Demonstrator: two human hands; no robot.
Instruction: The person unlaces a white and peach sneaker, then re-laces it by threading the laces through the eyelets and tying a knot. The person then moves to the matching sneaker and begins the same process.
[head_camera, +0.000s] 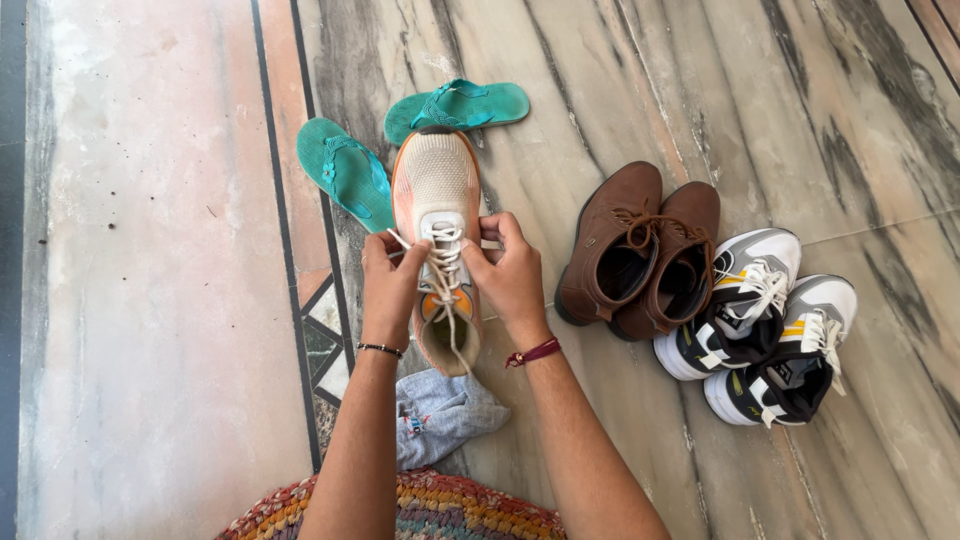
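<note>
A peach and cream running shoe lies on the marble floor, toe pointing away from me. Both my hands are on its white laces. My left hand grips the lace on the shoe's left side, one end sticking out past my fingers. My right hand pinches the laces at the tongue on the right side. Loose lace ends hang down over the shoe's heel opening between my wrists.
Two teal flip-flops lie beside and beyond the shoe's toe. A pair of brown lace-up boots and a pair of white, black and yellow sneakers stand to the right. A grey cloth and a braided multicoloured rug lie near me.
</note>
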